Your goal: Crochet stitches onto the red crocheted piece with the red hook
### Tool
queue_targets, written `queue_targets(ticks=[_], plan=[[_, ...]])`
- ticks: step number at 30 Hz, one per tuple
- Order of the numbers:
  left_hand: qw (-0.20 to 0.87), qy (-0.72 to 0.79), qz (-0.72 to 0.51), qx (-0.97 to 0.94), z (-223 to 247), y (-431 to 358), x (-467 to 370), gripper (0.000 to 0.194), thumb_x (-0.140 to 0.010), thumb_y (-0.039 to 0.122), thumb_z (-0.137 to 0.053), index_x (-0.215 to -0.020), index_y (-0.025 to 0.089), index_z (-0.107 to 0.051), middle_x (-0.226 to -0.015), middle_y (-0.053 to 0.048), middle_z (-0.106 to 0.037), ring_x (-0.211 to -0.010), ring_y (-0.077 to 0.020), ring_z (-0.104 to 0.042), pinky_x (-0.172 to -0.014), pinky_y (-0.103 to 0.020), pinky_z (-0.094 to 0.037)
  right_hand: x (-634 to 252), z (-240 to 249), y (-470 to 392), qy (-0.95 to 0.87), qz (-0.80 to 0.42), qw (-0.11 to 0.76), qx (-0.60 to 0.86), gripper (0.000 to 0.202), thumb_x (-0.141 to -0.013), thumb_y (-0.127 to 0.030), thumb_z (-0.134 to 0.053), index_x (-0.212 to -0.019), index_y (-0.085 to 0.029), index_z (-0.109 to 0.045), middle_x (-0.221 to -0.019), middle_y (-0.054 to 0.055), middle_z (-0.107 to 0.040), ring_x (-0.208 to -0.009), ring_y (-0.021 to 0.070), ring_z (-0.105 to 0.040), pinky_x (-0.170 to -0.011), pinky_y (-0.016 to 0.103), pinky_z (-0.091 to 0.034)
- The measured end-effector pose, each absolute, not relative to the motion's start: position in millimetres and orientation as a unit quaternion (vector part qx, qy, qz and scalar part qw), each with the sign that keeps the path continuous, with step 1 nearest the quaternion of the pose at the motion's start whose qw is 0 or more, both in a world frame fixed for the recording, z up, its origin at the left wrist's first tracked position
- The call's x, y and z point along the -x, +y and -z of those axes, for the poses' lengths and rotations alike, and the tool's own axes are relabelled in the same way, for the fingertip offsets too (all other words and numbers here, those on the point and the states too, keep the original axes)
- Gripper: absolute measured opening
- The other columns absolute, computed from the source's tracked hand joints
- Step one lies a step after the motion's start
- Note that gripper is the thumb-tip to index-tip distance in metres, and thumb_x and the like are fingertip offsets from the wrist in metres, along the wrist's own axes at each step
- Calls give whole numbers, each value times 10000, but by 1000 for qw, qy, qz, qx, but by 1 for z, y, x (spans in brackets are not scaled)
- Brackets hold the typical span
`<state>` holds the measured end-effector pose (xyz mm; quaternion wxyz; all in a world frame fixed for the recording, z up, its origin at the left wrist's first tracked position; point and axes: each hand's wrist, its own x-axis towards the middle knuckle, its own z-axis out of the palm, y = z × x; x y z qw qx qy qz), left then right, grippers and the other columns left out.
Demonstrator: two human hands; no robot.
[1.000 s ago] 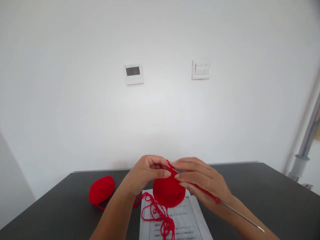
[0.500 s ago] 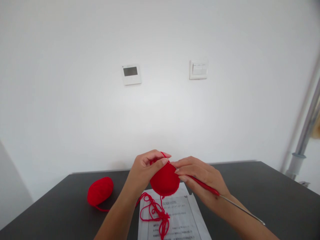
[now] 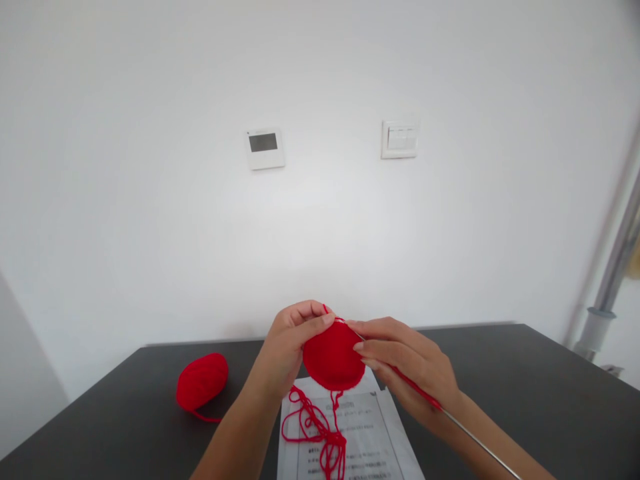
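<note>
A plain white wall point(image 3: 320, 227) stands behind a dark table point(image 3: 505, 380); mounted on it are a control panel point(image 3: 265, 149) with a dark screen and, to its right, a white switch plate point(image 3: 399, 139). A grey pipe point(image 3: 619, 257) runs down the far right edge of the view. At the center, above the near part of the table, a round red crocheted piece point(image 3: 334, 359) is held up between the two hands, its broad face toward the viewer. The left hand point(image 3: 289, 343) pinches its upper left edge, thumb in front, and a strand of yarn shows above the index finger. The right hand point(image 3: 413, 365) holds a slender crochet hook point(image 3: 433, 401) with a red grip, its fingers closed around the grip and its metal shaft slanting back over the wrist; the hook's tip is too small to make out. Below the piece, a loose tangle of red yarn point(image 3: 334, 443) lies on printed paper point(image 3: 373, 437), joined to the lower rim by a hanging strand. A red yarn ball point(image 3: 202, 383) rests on the table, left of the left forearm.
</note>
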<state>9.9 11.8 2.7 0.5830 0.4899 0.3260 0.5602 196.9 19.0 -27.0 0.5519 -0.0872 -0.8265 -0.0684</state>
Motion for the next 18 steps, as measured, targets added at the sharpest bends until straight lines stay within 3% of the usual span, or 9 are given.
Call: queue_targets(ticks=[10, 14, 18], plan=[[686, 306, -450, -483, -5, 11, -4, 173, -586, 223, -833, -645, 109, -717, -575, -27, -698, -480, -81, -582, -486, -163, -404, -197, 13, 11, -844, -69, 531, 35, 176, -978, -225, -490, -975, -179, -659, -974, 105, -726, -837, 141, -698, -706, 231, -577], [670, 298, -452, -508, -5, 8, -2, 163, -653, 244, -775, -758, 120, -779, -659, -55, -744, -577, -112, -636, -575, -187, -463, -197, 12, 11, -843, -74, 532, 33, 172, -975, -225, -498, -982, -181, -664, -970, 106, -728, -841, 148, -690, -709, 248, -579], [646, 292, -444, -548, -5, 5, 2, 272, -666, 237, -762, -923, 150, -790, -741, -47, -761, -668, -128, -661, -661, -203, -492, -197, 13, 13, -845, -35, 533, 27, 151, -959, -181, -522, -989, -166, -668, -954, 108, -730, -839, 154, -677, -719, 264, -572]])
